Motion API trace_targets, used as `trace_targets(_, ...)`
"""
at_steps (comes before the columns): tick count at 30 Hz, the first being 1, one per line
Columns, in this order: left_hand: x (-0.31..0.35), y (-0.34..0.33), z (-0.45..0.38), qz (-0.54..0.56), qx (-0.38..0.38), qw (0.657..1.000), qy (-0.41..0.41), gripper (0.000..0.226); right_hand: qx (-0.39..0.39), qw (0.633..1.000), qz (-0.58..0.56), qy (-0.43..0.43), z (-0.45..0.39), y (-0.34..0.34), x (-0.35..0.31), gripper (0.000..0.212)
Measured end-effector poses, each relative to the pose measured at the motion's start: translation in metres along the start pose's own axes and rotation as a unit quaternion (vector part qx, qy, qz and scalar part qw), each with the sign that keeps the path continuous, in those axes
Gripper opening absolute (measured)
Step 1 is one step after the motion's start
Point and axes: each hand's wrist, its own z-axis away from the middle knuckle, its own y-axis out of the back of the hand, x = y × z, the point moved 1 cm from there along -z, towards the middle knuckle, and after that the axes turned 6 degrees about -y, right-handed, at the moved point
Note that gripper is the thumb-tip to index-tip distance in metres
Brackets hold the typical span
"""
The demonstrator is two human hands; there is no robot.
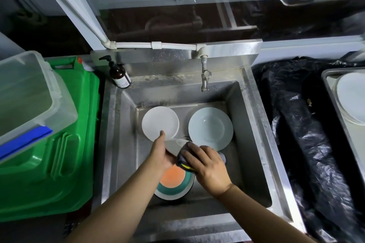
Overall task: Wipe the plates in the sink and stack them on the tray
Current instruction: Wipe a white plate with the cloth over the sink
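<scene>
Pinching a tilted plate (173, 145), the left grip (161, 154) faces the right (207, 165) (clutching cloth (182, 159)).

A dishwashing corner of a working kitchen: a deep steel sink (250, 124) under a wall tap (205, 79), soap pump bottle (119, 74) far left, green bin (65, 144) left, bin bags (296, 124) right.
</scene>
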Motion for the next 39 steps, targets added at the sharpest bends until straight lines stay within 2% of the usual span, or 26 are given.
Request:
trace_targets(4,-0.005,0.013,-0.003,0.008,-0.008,1.0,-0.022,0.083,-0.073,0.997,-0.011,0.015,0.009,-0.003,-0.004,0.041)
trace_targets(7,-0.006,0.023,-0.006,0.001,-0.051,0.999,-0.02,0.085,-0.074,0.987,-0.112,-0.092,-0.002,0.0,-0.003,0.04)
trace_targets(10,-0.012,0.02,0.004,-0.015,-0.087,0.996,-0.016,0.076,-0.051,0.978,-0.056,-0.194,-0.032,-0.001,-0.009,0.041)
trace_targets(12,-0.018,0.019,0.008,-0.003,-0.107,0.994,-0.005,0.068,-0.08,0.98,-0.031,-0.177,-0.046,-0.003,-0.025,0.051)
trace_targets(15,-0.013,0.023,0.013,0.042,-0.138,0.989,-0.014,0.068,-0.122,0.987,0.004,-0.102,-0.039,-0.005,-0.038,0.058)
trace_targets(18,-0.008,0.028,0.017,0.03,-0.147,0.989,-0.007,0.074,-0.11,0.994,0.018,-0.008,-0.025,-0.001,-0.03,0.054)
trace_targets(21,-0.011,0.029,0.016,0.027,-0.151,0.988,0.016,0.08,-0.079,0.996,0.011,0.026,-0.031,-0.003,-0.027,0.046)
trace_targets(24,-0.014,0.028,0.017,0.018,-0.132,0.991,0.002,0.085,-0.075,0.997,0.032,-0.002,-0.046,-0.009,-0.032,0.044)
trace_targets(29,-0.015,0.03,0.021,-0.008,-0.132,0.99,-0.039,0.075,-0.059,0.988,0.054,-0.133,-0.072,-0.015,-0.023,0.043)
trace_targets(33,-0.014,0.041,0.013,-0.04,-0.132,0.989,-0.05,0.082,-0.089,0.97,0.055,-0.22,-0.07,-0.024,-0.001,0.047)
trace_targets(35,-0.014,0.04,0.014,-0.05,-0.137,0.988,-0.041,0.084,-0.079,0.96,0.036,-0.264,-0.067,-0.026,0.003,0.046)
trace_targets(37,-0.014,0.034,0.018,-0.053,-0.141,0.988,-0.037,0.082,-0.048,0.965,0.031,-0.256,-0.066,-0.026,-0.007,0.045)
trace_targets(39,-0.014,0.03,0.019,-0.047,-0.132,0.989,-0.044,0.076,-0.033,0.98,0.033,-0.194,-0.065,-0.024,-0.031,0.043)
